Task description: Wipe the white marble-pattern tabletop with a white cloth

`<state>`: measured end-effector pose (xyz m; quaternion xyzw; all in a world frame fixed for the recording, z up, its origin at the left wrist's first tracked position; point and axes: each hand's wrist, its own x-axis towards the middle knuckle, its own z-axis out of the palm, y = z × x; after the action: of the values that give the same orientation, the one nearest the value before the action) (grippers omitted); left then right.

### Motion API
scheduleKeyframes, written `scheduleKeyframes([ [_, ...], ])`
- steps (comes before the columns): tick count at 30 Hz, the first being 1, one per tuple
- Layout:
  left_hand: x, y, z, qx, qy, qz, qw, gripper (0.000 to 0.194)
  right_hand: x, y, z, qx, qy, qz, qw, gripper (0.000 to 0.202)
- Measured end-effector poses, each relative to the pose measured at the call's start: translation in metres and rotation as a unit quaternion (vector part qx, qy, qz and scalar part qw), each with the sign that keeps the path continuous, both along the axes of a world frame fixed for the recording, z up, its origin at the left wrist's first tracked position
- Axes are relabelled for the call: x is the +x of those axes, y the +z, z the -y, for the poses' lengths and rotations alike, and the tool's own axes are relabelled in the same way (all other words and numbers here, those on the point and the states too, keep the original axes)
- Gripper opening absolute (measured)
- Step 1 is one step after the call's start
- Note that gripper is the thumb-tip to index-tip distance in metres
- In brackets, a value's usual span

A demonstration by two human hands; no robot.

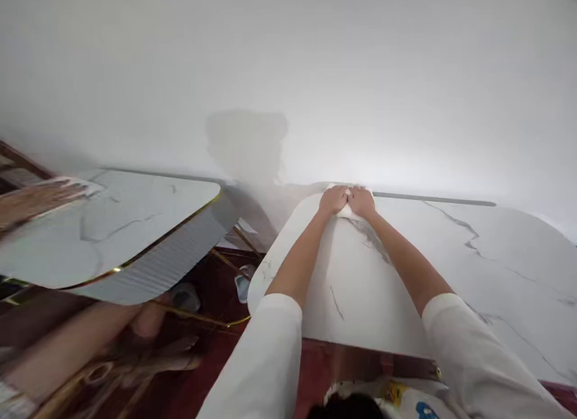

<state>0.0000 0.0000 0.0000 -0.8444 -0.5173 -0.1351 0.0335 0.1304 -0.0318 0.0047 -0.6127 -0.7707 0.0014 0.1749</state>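
Both my arms reach forward over a white marble-patterned tabletop (356, 281). At its far edge, against the wall, my left hand (333, 199) and my right hand (362, 201) lie side by side, nearly touching. Under them is a bunched white cloth (347, 213), pressed down on the tabletop. The fingers of both hands are curled over the cloth and partly hidden by it. Whether it is fabric or paper I cannot make out.
A second marble-patterned table (130, 226) with a gold rim stands to the left, separated by a gap. Another person's hand (49, 196) rests there on something white, blurred. The white wall (383, 94) borders both tables. Dark red floor (315, 371) shows below.
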Motion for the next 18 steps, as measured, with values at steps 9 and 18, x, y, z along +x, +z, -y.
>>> scheduleKeyframes([
  [9, -0.005, -0.002, 0.021, 0.012, -0.043, 0.015, 0.999, 0.05, -0.003, 0.004, 0.032, -0.016, -0.036, -0.004, 0.999, 0.052],
  [18, -0.019, -0.009, 0.061, -0.011, -0.052, 0.031, 0.998, 0.05, -0.014, 0.003, 0.082, -0.037, -0.05, -0.021, 0.998, 0.054],
])
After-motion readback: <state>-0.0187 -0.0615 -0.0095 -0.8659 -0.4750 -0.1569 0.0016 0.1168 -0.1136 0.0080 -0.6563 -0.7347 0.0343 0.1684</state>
